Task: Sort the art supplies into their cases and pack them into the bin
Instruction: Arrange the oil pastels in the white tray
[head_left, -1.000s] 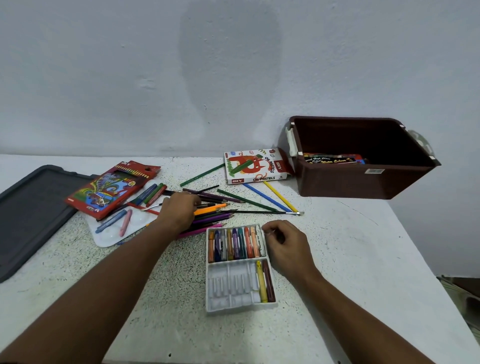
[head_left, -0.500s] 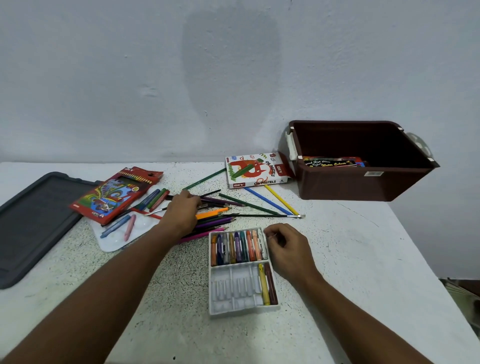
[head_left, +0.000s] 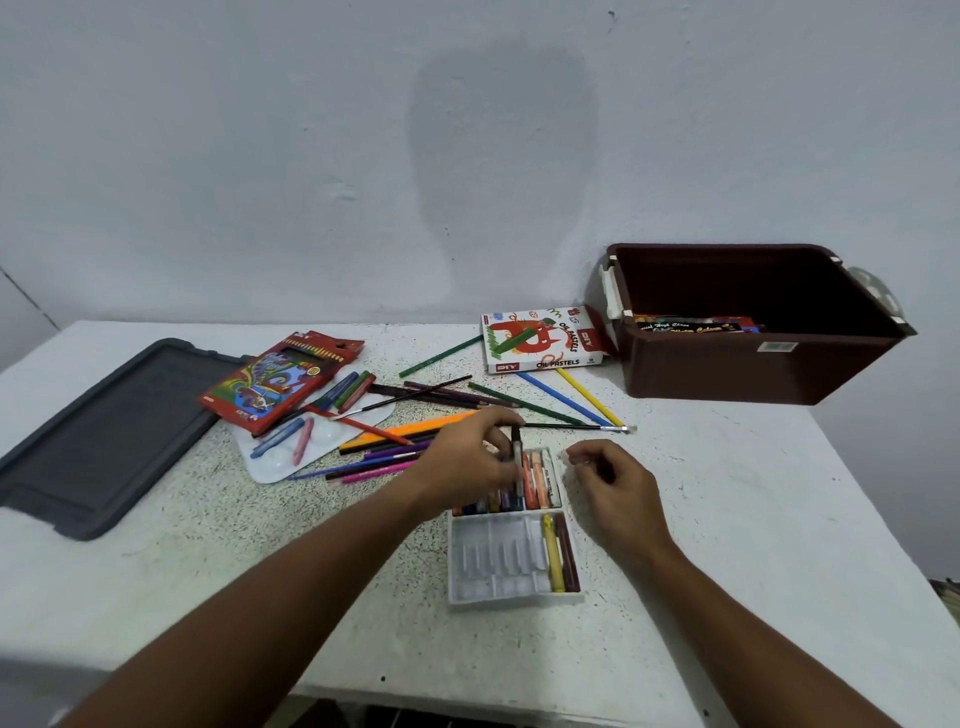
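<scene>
Your left hand (head_left: 470, 457) now pinches a dark pastel stick (head_left: 516, 452) and holds it nearly upright over the top row of the white pastel tray (head_left: 511, 597); a second ago that hand lay further left on the loose coloured pencils (head_left: 395, 441), so it has come across with the stick. The grip looks like thumb and fingertips closed narrowly on the stick, though blur makes the exact finger contact hard to read. Your right hand (head_left: 613, 483) has lifted off the tray's upper right corner and now hovers just beside it, fingers loosely curled, holding nothing.

The tray sits on the bench (head_left: 753, 519) in front of you, its upper row mostly filled with pastels, its lower row holding only a yellow and a dark red stick at the right end. Beyond it lie the pencils and a thin paintbrush (head_left: 576, 427). The oil pastels box (head_left: 540, 340) stands near the wall, touching the brown bin (head_left: 753, 374), which already holds a flat case. To the left are a white palette (head_left: 280, 462), a red pencil box (head_left: 280, 382) and the grey bin lid (head_left: 104, 431).
</scene>
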